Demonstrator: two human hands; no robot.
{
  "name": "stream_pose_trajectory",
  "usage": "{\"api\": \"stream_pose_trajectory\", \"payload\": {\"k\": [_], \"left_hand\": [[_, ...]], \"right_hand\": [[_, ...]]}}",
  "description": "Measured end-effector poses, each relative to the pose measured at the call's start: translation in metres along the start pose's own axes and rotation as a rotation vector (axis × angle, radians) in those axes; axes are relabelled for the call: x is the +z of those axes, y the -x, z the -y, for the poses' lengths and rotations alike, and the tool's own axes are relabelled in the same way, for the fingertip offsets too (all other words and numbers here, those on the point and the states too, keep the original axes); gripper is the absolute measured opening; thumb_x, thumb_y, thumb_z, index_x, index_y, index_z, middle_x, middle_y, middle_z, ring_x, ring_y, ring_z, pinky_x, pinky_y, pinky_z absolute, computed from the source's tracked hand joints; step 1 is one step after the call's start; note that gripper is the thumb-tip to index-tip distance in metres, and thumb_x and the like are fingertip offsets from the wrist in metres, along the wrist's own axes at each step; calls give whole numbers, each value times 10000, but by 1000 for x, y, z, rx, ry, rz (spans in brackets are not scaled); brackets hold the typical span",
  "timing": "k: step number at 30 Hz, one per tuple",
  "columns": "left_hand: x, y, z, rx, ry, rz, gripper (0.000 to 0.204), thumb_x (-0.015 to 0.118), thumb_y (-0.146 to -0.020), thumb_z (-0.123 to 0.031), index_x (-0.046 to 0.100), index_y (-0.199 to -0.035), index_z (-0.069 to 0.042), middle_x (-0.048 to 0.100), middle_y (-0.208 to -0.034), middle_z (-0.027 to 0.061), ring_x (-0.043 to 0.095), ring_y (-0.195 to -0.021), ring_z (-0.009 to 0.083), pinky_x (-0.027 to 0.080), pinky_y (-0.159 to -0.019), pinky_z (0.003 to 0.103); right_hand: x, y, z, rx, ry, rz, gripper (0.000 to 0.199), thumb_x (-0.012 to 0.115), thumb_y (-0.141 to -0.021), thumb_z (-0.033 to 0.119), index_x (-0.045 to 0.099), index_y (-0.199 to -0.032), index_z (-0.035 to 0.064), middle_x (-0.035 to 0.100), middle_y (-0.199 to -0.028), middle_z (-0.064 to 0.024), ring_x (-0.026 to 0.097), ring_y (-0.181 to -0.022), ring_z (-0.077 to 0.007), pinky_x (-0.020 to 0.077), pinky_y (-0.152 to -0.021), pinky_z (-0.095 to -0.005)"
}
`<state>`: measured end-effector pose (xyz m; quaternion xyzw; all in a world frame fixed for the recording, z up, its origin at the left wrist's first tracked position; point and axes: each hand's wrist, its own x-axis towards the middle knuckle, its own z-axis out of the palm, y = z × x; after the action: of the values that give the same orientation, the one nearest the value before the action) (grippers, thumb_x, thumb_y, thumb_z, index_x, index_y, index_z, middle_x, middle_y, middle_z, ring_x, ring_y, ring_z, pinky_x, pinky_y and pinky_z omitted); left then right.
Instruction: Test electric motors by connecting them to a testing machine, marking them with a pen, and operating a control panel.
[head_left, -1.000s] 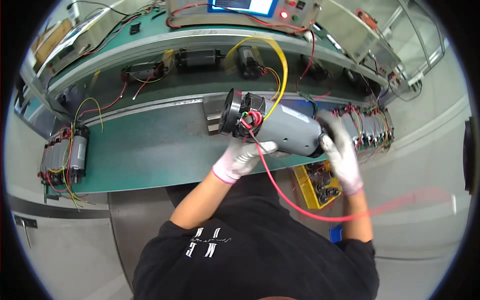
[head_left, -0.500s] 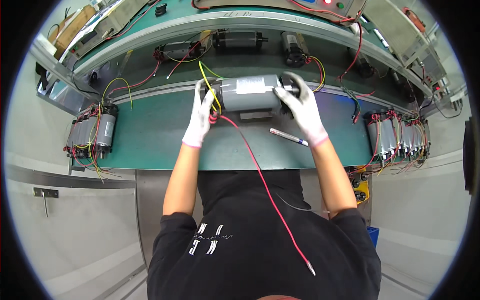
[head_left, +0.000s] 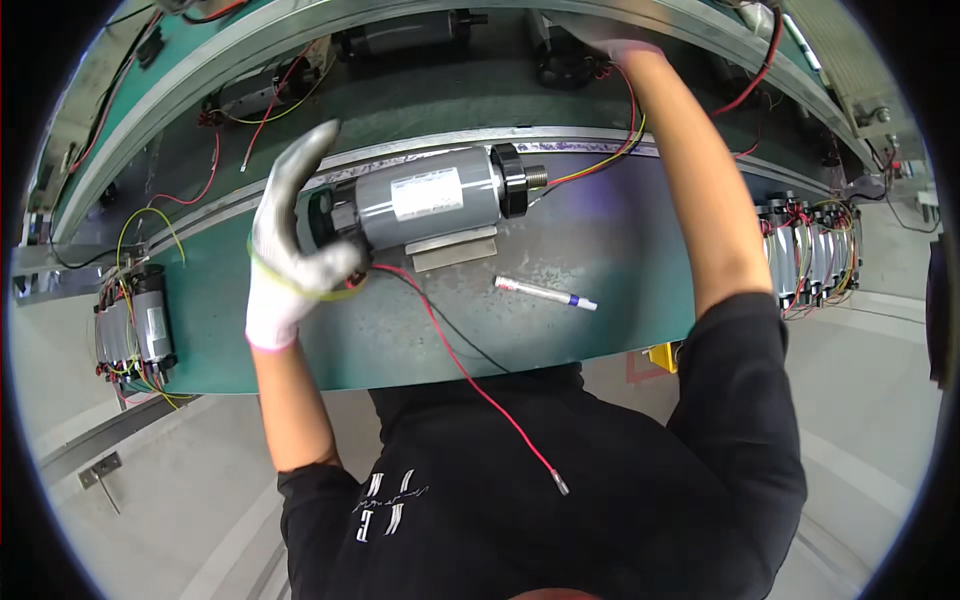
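Observation:
A grey cylindrical motor (head_left: 385,218) with a white label and a black collar at its shaft end rests on a small metal block (head_left: 455,250) at mid-bench. Around its left end curves my left hand (head_left: 285,245) in a white glove, fingers and thumb spread apart, not visibly gripping it. A yellow-green wire loops over that hand, and a red wire (head_left: 450,350) runs from the motor onto my shirt. My right hand (head_left: 600,38) reaches under the upper beam at the back, near another motor (head_left: 565,68); its fingers are smeared and partly hidden.
A white marker pen (head_left: 545,292) lies in front of the motor. Wired motors cluster at the left (head_left: 135,325) and right (head_left: 800,250) bench ends. More motors, including one dark motor (head_left: 405,35), lie on the back section behind a metal rail (head_left: 450,140).
My right hand has left the motor and reached to the back section. The motor has come down onto the metal block, and my left hand has opened around its end. The view has shifted.

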<state>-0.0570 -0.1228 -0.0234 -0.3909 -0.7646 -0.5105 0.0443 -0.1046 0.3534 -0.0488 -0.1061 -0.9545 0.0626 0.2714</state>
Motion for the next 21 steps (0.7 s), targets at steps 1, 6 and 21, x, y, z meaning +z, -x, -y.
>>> {"api": "stream_pose_trajectory", "payload": {"k": [1, 6, 21], "left_hand": [[-2, 2, -11, 7, 13, 115, 774, 842, -753, -139, 587, -1477, -37, 626, -1466, 179, 591, -1376, 337, 407, -1217, 437], [11, 24, -46, 136, -582, 441, 859, 870, -697, -195, 570, -1487, -42, 551, -1559, 195, 443, -1500, 445, 282, -1272, 618], [164, 49, -131, -465, 595, 134, 804, 854, -866, -206, 455, -1530, 6, 635, -1417, 213, 668, -1253, 295, 519, -1099, 427]], "right_hand": [[14, -17, -11, 46, 55, 149, 363, 751, -932, 306, 726, -1135, 5, 752, -1072, -199, 723, -1021, -323, 570, -900, -434], [36, -34, -15, 96, -5, 388, 423, 795, -888, 322, 725, -1125, -22, 754, -1024, -183, 725, -954, -286, 577, -840, -406], [-177, 148, 69, 432, -957, 469, 499, 909, -783, 330, 736, -1039, -62, 759, -914, -148, 730, -803, -197, 588, -702, -332]]}}
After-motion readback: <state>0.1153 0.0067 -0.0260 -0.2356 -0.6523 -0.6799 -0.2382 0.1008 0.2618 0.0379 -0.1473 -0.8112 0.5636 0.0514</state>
